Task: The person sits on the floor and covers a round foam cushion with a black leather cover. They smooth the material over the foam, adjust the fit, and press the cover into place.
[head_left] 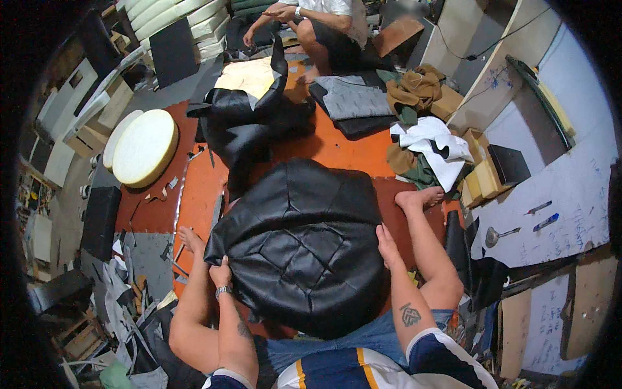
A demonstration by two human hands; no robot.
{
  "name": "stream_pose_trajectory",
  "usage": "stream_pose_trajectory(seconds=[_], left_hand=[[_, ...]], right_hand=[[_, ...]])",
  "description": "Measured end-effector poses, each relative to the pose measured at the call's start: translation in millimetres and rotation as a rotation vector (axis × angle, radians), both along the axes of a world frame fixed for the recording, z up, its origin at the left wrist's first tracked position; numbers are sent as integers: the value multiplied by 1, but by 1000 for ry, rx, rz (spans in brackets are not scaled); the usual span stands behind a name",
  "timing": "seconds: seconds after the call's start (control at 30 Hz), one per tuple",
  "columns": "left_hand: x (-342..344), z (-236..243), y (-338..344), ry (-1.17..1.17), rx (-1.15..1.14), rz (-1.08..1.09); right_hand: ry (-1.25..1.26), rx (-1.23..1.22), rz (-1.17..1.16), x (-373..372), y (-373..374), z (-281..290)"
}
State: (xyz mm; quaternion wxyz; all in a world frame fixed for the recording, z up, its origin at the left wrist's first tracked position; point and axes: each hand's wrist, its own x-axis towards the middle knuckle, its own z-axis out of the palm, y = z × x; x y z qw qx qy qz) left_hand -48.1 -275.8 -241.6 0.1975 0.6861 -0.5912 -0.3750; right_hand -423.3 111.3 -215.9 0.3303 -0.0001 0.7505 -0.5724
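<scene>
Between my legs rests a large, rounded black leather-look cushion cover [301,249] with diamond tufting in its middle and a deep crease across it. My left hand [220,270] is closed on its left edge, with a metal watch on the wrist. On the opposite side my right hand [387,245] lies flat along the cover, fingers stretched out. The underside of the cover and what fills it are hidden.
More black material [249,133] is heaped beyond the cover. Round foam pads [146,148] lie at left, fabric scraps [431,146] at right. A person [327,29] squats at the back. A white board [538,223] at right bears small tools.
</scene>
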Motion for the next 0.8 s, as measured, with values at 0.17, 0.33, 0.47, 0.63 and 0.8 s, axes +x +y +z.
stream_pose_trajectory(seconds=[0.17, 0.33, 0.47, 0.63, 0.8], left_hand=[[1, -4, -3, 53, 17, -10], [4, -12, -7, -17, 3, -27], [3, -7, -7, -40, 52, -56], [3, -6, -5, 38, 52, -24], [9, -24, -9, 26, 32, -60]], right_hand=[[-11, 13, -7, -5, 2, -19], [2, 60, -33, -8, 5, -25], [-146, 44, -54, -7, 3, -21], [-9, 139, -75, -8, 3, -28], [-100, 166, -124, -9, -1, -30]])
